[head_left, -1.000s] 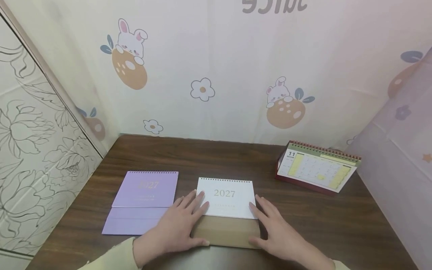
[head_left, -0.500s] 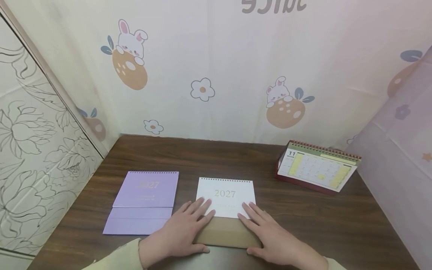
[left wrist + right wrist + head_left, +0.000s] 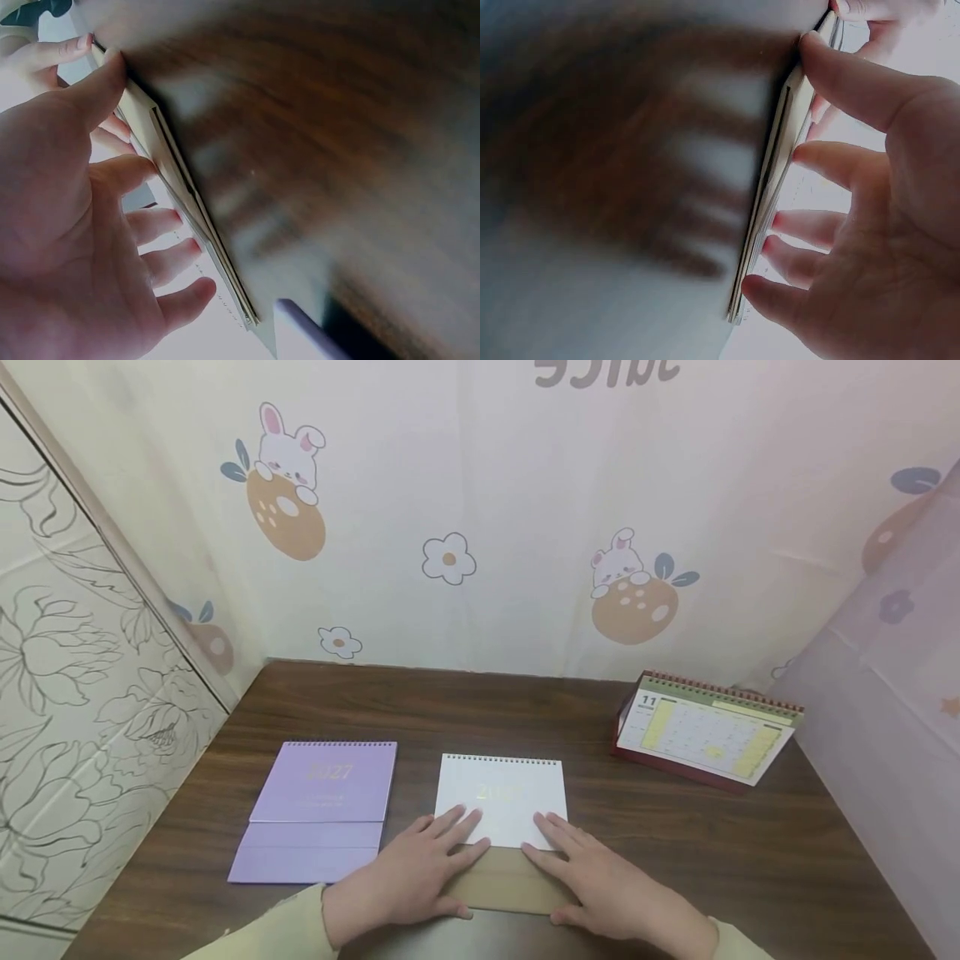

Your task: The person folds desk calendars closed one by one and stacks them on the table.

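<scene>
Left hand and right hand have slid inward, fingers spread on one white-and-tan calendar; one lilac calendar, one red-based calendar share the brown wood-grain table, rabbit-print cloth behind.

Blocked along both sides of the white calendar, toward its near edge, by the left hand and the right hand. Narrowed to its left by the purple calendar, yet passable between the two near its spiral edge. Passable behind it over the tabletop, until stopped by the patterned curtain. Passable well to its right, until barred farther back by the propped red-based calendar
</scene>
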Available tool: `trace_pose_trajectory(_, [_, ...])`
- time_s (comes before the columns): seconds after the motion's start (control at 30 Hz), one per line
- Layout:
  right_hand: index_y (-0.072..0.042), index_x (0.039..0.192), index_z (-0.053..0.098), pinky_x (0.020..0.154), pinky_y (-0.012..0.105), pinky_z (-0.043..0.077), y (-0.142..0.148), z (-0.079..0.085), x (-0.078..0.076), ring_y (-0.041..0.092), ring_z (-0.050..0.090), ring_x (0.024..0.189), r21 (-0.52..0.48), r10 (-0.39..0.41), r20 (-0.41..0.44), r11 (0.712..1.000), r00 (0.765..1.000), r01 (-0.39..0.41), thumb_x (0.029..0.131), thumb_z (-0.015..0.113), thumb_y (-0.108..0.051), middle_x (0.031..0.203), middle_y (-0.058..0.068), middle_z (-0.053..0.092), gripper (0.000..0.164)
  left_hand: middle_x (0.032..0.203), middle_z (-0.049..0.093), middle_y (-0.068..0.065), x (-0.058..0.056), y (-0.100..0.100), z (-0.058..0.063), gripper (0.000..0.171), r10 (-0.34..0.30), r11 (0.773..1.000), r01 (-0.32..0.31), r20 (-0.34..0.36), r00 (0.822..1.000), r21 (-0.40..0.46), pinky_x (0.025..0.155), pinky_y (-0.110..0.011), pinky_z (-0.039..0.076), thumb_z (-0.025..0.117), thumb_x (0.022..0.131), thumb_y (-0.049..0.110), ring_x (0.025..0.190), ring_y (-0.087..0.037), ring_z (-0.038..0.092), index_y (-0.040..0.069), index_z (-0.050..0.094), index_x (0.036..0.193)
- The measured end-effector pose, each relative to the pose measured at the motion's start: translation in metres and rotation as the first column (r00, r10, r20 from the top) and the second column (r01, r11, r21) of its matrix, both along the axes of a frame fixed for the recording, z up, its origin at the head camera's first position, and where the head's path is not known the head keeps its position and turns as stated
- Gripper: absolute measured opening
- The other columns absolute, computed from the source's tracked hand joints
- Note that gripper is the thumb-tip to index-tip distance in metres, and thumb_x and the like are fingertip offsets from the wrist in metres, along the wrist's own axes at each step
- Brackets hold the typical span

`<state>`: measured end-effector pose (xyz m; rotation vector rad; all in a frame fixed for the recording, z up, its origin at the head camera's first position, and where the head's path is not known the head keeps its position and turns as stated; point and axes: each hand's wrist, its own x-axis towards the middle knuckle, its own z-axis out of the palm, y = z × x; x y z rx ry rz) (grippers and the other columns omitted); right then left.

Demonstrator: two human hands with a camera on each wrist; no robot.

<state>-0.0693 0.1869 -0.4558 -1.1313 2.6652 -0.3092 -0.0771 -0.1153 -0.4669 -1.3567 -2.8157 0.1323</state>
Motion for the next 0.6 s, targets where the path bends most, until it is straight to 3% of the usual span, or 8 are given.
trace_pose_trajectory(0.37, [-0.022,0.153,0.042,0.108,0.057,0.035,0.002,0.0,0.001,0.036,0.023,0.147,-0.019,-0.009,0.002,1.0,1.0,0.009,0.087,0.075,-0.043,0.164,0.013,0.019,0.077,0.16,0.03,-0.012,0.001,0.0,0.002,0.082,-0.011,1.0,0.011,-0.018,1.0,0.017,0.108,-0.05,0.038,0.05,0.088,0.074,0.144,-0.032,0.032,0.022,0.044,0.152])
trace_pose_trajectory(0.6, [-0.016,0.14,0.058,0.103,0.049,0.043,0.003,0.007,-0.005,0.03,0.043,0.137,-0.066,-0.085,-0.02,0.994,0.996,0.084,0.085,0.078,-0.039,0.152,0.01,0.044,0.063,0.158,0.036,-0.008,-0.003,-0.006,0.011,0.07,0.004,1.0,-0.005,0.044,0.999,0.031,0.109,-0.049,0.037,0.051,0.094,0.066,0.141,-0.03,0.037,0.022,0.05,0.148])
